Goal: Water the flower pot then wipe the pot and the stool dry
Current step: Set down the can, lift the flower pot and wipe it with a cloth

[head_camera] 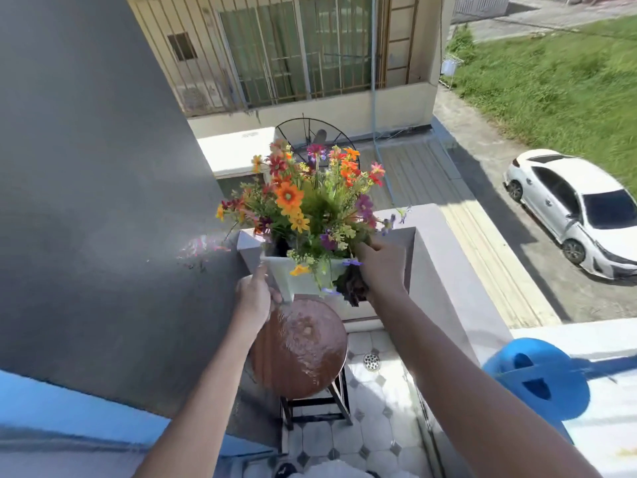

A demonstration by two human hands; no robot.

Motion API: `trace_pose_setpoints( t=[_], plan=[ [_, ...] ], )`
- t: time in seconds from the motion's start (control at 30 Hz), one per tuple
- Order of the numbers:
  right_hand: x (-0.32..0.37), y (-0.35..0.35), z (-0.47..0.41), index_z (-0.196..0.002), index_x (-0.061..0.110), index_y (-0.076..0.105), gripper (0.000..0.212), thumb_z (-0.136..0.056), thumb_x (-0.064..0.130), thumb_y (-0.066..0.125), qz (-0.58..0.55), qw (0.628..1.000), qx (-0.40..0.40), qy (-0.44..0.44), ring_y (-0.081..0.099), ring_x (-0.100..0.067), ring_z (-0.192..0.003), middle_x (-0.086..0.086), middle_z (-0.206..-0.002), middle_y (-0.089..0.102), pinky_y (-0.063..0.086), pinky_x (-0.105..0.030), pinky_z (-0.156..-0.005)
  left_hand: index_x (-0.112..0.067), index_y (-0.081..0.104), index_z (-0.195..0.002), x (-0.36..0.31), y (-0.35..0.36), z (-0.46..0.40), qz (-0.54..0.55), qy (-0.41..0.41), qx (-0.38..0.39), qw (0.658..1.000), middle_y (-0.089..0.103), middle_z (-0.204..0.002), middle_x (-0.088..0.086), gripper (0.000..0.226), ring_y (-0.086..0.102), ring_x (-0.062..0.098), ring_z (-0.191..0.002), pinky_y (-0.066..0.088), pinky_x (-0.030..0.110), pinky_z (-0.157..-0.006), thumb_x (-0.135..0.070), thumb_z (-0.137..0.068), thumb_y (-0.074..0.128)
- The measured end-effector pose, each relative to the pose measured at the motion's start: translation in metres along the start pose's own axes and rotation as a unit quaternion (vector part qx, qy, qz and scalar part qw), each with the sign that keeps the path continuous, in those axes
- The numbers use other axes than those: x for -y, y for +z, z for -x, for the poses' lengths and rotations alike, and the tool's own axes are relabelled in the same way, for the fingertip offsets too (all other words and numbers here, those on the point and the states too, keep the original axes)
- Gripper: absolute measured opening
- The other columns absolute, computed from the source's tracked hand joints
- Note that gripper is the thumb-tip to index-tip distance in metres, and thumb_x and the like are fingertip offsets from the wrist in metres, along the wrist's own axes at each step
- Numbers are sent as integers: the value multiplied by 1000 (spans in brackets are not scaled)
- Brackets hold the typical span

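A white square flower pot (299, 276) full of orange, red and purple flowers (303, 198) is lifted above the round brown stool (303, 350). My left hand (253, 298) grips the pot's left corner. My right hand (381, 265) holds the pot's right side together with a dark crumpled cloth (353, 284) that hangs below the fingers. The stool seat is wet and glistening. The pot's base is hidden behind my hands.
A blue watering can (537, 377) sits on the white ledge at right. A grey wall (96, 201) rises at left, a low parapet (444, 257) lies behind. The tiled floor (375, 429) has a drain (371, 361). A white car (572, 208) is parked far below.
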State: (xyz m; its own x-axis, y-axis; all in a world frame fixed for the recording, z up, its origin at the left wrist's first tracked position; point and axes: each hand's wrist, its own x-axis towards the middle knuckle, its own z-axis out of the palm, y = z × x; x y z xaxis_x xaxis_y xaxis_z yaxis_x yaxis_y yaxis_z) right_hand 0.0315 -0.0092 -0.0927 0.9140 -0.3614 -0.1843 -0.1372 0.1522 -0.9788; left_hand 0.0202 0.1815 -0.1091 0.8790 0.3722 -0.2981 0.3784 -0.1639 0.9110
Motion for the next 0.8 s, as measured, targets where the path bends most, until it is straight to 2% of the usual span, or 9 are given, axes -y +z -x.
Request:
trace_pose_setpoints(
  t=[0.1,0.2,0.3,0.37,0.43,0.5,0.6,0.7,0.8],
  plan=[
    [-3,4,0,-41,20,34,49,-67,16,75,20,999,-38,-13,21,-15,-56,7,-48,22,17,-32,-51,-4,60,-62,4,18,20,-93,-7,71,993,54,-54,10,60,39,25,-46,28,36,-51,-50,-94,37],
    [-13,11,1,-44,11,47,35,-58,29,73,38,998,-42,4,35,-13,-54,1,-51,31,32,-41,-40,-10,53,-66,-9,37,34,-72,-44,115,990,45,-57,6,54,38,22,-49,27,27,-46,-50,-98,34],
    [-16,15,11,-54,-2,62,34,-63,28,76,44,998,-41,-1,38,-9,-60,3,-59,39,32,-32,-48,-17,63,-108,-14,49,36,-21,-78,133,988,44,-66,6,54,30,15,-44,23,18,-39,-58,-93,33],
    [-16,15,18,-50,4,52,35,-73,14,76,50,998,-36,-23,32,-9,-57,1,-58,34,23,-26,-47,-16,65,-104,-15,52,34,-14,-78,116,990,46,-64,6,47,36,17,-45,26,18,-42,-53,-93,38],
    [-19,15,23,-52,11,42,41,-77,9,75,58,997,-30,-52,29,-10,-56,-1,-57,30,20,-28,-46,-12,67,-98,-17,54,32,-3,-71,89,993,63,-77,9,40,54,21,-58,35,22,-48,-44,-93,44],
    [-22,17,25,-53,11,39,43,-79,11,73,65,995,-19,-68,27,-11,-55,-3,-56,29,21,-29,-47,-12,69,-108,-16,53,28,19,-71,80,994,72,-95,12,44,67,26,-76,45,25,-52,-46,-85,52],
    [-26,18,27,-61,0,43,44,-88,24,67,94,989,25,-113,31,-14,-54,-5,-57,38,27,-33,-52,-12,69,-114,-14,45,21,56,-89,100,989,75,-100,14,49,73,31,-84,53,29,-50,-48,-81,59],
    [-22,18,25,-70,1,50,37,-96,26,58,120,977,60,-166,43,-17,-60,-10,-66,51,32,-33,-58,-9,71,-98,-16,40,19,91,-82,130,984,76,-81,10,36,72,27,-70,54,32,-57,-39,-93,53],
    [-10,19,5,-73,7,50,28,-98,19,54,165,961,53,-215,45,-18,-68,-8,-73,51,31,-32,-62,-9,57,-75,-23,33,24,154,-80,152,973,54,-59,6,31,37,9,-35,26,19,-39,-24,-99,42]
  ],
)
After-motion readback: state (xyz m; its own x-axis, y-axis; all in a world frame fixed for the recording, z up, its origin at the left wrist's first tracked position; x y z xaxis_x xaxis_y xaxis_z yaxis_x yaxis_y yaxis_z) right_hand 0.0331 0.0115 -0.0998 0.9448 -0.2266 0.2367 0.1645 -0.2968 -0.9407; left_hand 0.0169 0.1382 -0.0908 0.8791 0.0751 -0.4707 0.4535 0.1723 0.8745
